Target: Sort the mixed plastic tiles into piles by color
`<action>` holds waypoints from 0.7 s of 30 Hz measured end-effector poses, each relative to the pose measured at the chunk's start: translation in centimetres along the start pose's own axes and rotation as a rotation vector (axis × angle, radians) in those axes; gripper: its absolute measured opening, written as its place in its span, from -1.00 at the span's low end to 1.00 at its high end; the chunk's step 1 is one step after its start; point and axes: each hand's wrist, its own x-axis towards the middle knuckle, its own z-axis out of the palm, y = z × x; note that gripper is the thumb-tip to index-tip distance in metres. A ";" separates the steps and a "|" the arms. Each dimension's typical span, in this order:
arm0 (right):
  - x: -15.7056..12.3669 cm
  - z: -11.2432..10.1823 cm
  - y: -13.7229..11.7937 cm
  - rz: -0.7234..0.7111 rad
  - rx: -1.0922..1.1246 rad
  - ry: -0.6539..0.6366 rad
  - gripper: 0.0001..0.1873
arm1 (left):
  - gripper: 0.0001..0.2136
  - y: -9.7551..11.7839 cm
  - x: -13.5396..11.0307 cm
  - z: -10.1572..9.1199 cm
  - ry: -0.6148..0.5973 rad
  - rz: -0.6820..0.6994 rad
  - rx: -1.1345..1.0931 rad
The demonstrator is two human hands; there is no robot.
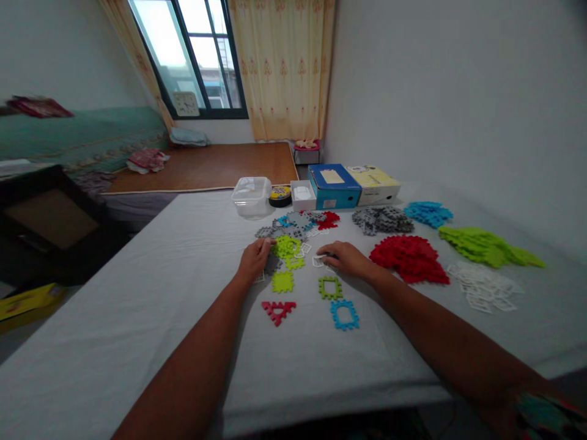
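My left hand point(255, 260) is at the left edge of a small heap of lime-green interlocking plastic pieces point(287, 246), thumb and fingers pressed together; whatever they pinch is hidden. Across from it, my right hand point(347, 258) is closed palm-down, its fingertips at a small white plastic frame point(317, 261). Between the forearms lie a solid lime-green square point(282, 282), a green square frame point(330, 287), a red triangle frame point(279, 311) and a blue frame point(344, 315). Behind the green heap spreads a mixed pile of grey pieces point(293, 226) with some blue and red.
Sorted piles lie to the right: dark grey point(383, 220), blue point(428, 214), red point(409, 258), lime-green point(488, 246) and white point(486, 287). Along the back stand a clear plastic tub point(251, 194), a round black-and-yellow tin point(279, 196), a blue box point(334, 186) and a yellow-white box point(373, 184).
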 end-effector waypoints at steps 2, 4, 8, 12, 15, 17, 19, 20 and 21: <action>0.2 -0.2 0.6 0.027 0.033 0.022 -0.70 | -0.49 0.1 -0.1 -0.1 0.002 0.000 -0.013; 0.3 -0.2 0.9 0.048 0.046 0.062 -0.69 | -0.49 0.1 -0.1 -0.1 0.004 -0.001 -0.025; 0.3 -0.3 1.1 0.075 0.082 0.150 -0.69 | -0.48 0.2 -0.1 -0.1 0.013 0.016 -0.017; 0.3 -0.2 1.3 0.123 0.202 0.181 -0.73 | -0.49 0.2 -0.1 -0.1 0.031 0.032 -0.049; 0.3 0.2 1.3 0.143 0.223 0.182 -0.76 | -0.49 0.2 -0.1 -0.1 0.029 0.018 -0.067; 0.3 0.4 1.3 0.145 0.216 0.174 -0.80 | -0.49 0.1 -0.2 -0.1 0.028 0.019 -0.058; 0.3 0.6 1.4 0.163 0.205 0.193 -0.83 | -0.49 0.1 -0.1 -0.1 0.030 0.030 -0.042; 0.4 0.6 1.4 0.179 0.203 0.211 -0.83 | -0.48 0.0 -0.1 -0.1 0.032 0.036 -0.036; 0.4 0.6 1.5 0.196 0.203 0.233 -0.81 | -0.48 0.0 -0.1 -0.1 0.035 0.041 -0.032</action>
